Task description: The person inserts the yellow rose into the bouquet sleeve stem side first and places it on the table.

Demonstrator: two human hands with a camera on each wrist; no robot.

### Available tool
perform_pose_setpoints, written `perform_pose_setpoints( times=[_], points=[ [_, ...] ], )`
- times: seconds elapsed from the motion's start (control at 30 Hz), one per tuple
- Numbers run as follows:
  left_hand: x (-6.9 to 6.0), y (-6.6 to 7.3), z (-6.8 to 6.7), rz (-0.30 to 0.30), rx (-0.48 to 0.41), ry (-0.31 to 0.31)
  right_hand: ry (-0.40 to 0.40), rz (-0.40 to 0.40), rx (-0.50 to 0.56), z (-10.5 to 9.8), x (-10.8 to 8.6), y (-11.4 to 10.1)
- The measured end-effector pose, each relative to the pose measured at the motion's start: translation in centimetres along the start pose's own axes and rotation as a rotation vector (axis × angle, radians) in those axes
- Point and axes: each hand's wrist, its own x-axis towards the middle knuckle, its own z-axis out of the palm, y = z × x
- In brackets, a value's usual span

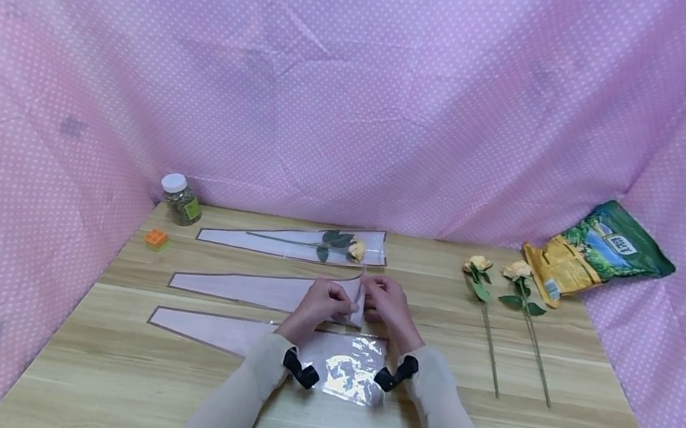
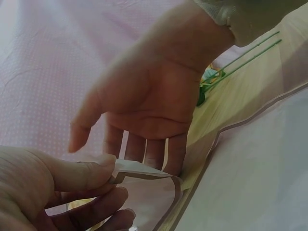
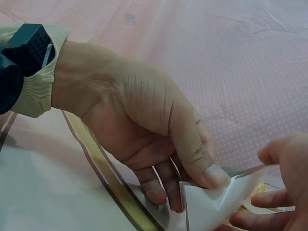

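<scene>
Pink dotted cloth [image 1: 363, 96] backs a wooden table [image 1: 88, 353], where the left hand [image 1: 324, 304] pinches the middle sleeve [image 1: 249, 288] at its wide end, apparently to separate the layers. The right hand [image 1: 388, 302] meets that edge; whether it grips is unclear.

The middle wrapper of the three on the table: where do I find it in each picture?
Head: the middle wrapper lies just below centre, stretching leftward, its wide end at the left hand.
Left wrist: the middle wrapper is at the bottom centre, its edge pinched by the left hand.
Right wrist: the middle wrapper is at the bottom, right of centre.
Shared landmark: the pink dotted cloth shows in all three.
</scene>
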Motion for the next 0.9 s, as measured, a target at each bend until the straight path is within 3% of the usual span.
perform_pose_setpoints(
  times=[0.27,0.47,0.7,0.9],
  points=[
    [0.0,-0.2,0.3,0.029,0.003,0.007,0.054,-0.016,-0.015,0.3,0.2,0.0],
    [0.0,-0.1,0.2,0.002,-0.009,0.024,0.048,0.01,0.001,-0.2,0.3,0.2],
    [0.0,-0.3,0.2,0.034,-0.055,0.037,0.039,-0.006,0.025,-1.0,0.5,0.6],
    [0.1,-0.2,0.3,0.0,-0.053,0.057,0.032,0.003,0.041,-1.4,0.6,0.6]
  ],
)
